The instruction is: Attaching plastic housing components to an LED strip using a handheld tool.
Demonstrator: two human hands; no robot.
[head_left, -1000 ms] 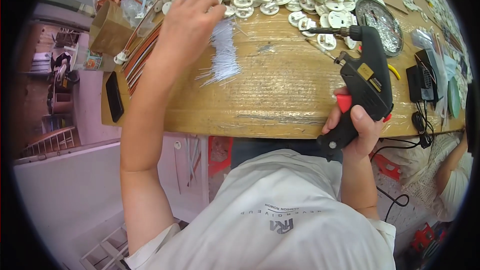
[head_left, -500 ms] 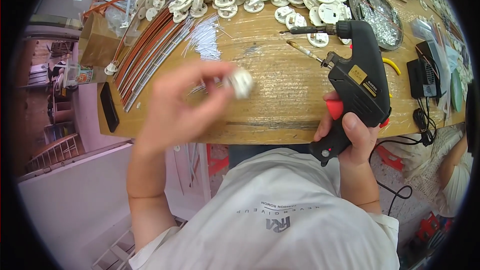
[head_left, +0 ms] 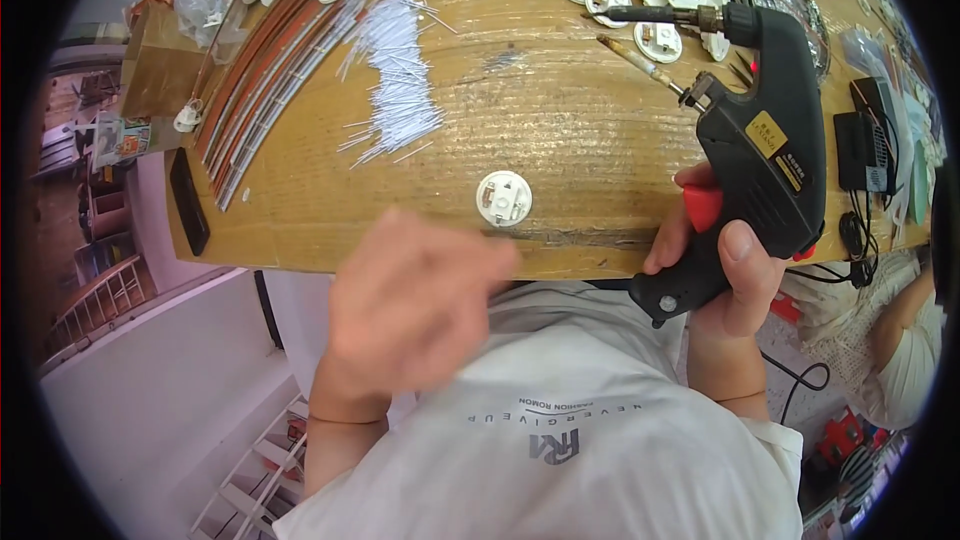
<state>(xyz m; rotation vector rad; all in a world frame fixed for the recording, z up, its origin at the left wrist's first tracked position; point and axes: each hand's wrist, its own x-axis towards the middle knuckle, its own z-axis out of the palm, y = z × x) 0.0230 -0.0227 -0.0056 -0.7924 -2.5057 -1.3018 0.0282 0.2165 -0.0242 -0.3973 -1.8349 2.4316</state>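
1. In the head view, the right hand (head_left: 745, 290) is gripping a black soldering gun (head_left: 765, 150) by its handle, with fingers wrapping below the red trigger (head_left: 702, 208).
2. The left hand (head_left: 415, 300) is blurring at the tabletop's (head_left: 560, 130) near edge; its fingers are looking bent, but whether they are holding anything, I cannot tell.
3. One round white disc (head_left: 505, 198) is lying flat on the tabletop, just beyond the left hand's fingers, its small fittings facing up.
4. The gun's long dark tip (head_left: 640, 14) is pointing left, well apart from that disc, near the loose discs (head_left: 658, 40) at the far side.
5. Thin white sticks (head_left: 405, 90) are lying heaped left of centre, beside orange and silver strips (head_left: 270, 70).
6. A dark, flat, rectangular object (head_left: 188, 200) is resting near the left edge.
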